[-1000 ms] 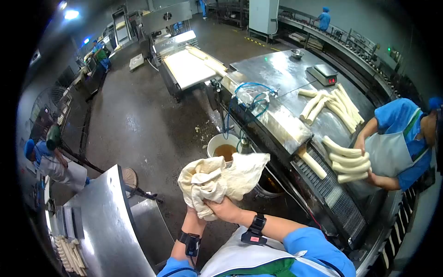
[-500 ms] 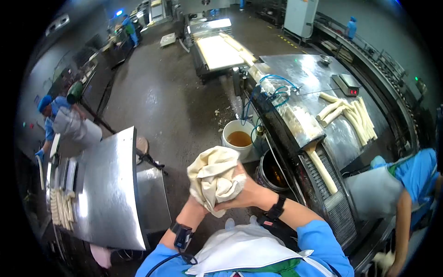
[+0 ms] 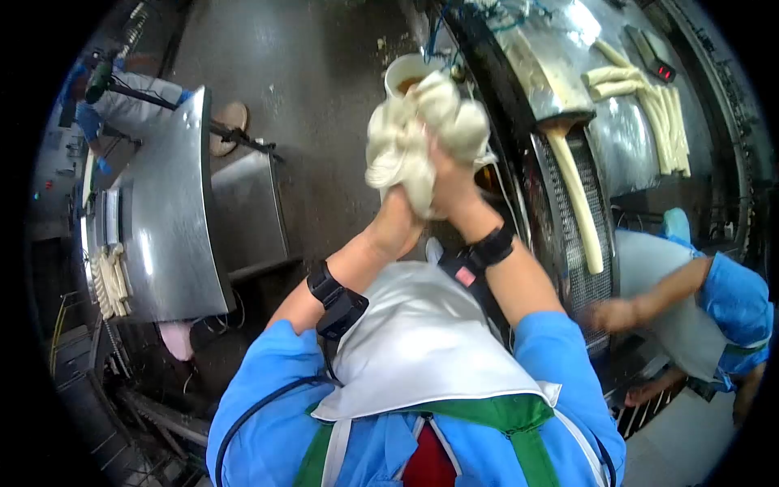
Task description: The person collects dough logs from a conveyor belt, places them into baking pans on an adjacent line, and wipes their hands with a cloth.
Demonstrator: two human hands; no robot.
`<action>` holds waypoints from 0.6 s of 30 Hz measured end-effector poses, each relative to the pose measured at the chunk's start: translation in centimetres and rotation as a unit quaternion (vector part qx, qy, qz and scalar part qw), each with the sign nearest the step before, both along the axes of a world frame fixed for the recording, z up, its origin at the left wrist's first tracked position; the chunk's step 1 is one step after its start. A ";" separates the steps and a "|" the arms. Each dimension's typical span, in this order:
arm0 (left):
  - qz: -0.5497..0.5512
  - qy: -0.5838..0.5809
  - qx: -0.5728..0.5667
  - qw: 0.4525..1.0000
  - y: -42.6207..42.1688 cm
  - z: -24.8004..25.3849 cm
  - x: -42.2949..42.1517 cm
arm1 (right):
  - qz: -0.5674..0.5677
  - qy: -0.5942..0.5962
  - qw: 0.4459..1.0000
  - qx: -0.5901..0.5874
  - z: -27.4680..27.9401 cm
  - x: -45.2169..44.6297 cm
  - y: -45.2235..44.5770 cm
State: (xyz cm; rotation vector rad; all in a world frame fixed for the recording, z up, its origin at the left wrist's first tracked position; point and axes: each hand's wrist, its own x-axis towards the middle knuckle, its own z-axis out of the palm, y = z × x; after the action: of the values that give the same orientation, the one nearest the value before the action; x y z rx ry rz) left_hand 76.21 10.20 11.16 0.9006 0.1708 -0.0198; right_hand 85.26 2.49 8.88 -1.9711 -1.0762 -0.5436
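Observation:
A bunched cream cloth is squeezed between my two hands, held out in front of my white apron. My left hand grips it from below on the left, its fingers mostly covered by the folds. Wrapped round its right side is my right hand, blurred by motion. Beyond the cloth stands a white bucket with brownish liquid, partly covered by the cloth in this view.
A steel table with dough strips stands left. On my right, a dough roll lies on a mesh conveyor; more dough rolls lie beside a scale. A co-worker's hand reaches over the conveyor.
The cloth and both my hands have moved up and right in view, over the bucket's near side. My view has tilted down. The co-worker's arm now reaches to the conveyor.

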 end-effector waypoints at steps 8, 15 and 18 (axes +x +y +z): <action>0.077 0.016 0.067 0.995 11.5 1.0 -4.5 | 0.345 0.704 0.616 -0.076 3.6 -0.1 -11.9; 0.296 0.377 0.123 0.869 16.5 -7.9 -16.2 | 0.446 0.695 0.540 -0.160 -7.1 -10.8 -9.1; 0.270 0.415 0.065 0.867 13.2 -9.4 -18.4 | 0.344 0.676 0.530 -0.379 -15.7 -11.7 -10.6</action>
State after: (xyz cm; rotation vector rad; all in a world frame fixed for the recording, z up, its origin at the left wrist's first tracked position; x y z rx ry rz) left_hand 57.79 23.36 1.74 0.9041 1.2422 0.1293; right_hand 73.52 -8.14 -6.83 -1.5173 -0.8126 1.9139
